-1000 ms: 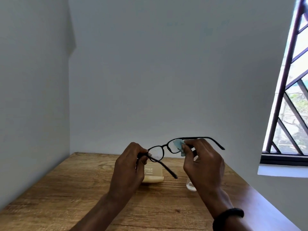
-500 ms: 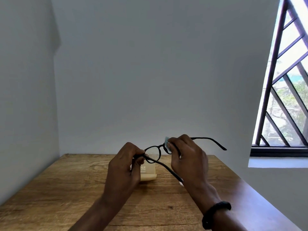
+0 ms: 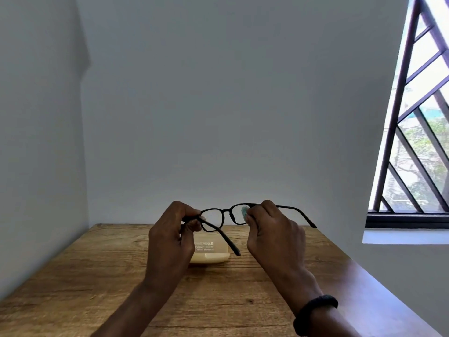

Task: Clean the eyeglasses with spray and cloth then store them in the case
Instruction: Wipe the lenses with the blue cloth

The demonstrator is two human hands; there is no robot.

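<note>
left hand [image 3: 170, 237] pinched eyeglasses [image 3: 227, 210] at hinge, above table [image 3: 97, 276] | right hand [image 3: 272, 229] pinched cloth [image 3: 243, 211] on 3 o'clock lens | case [image 3: 210, 252] at 6 o'clock beneath | risk: hard rubbing could twist the frame loose

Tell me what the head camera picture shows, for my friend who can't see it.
Two hands hold black eyeglasses above a wooden table: the left hand pinches one end of the frame, and the right hand presses a small blue cloth to a lens. A cream case lies on the table beyond them.
</note>
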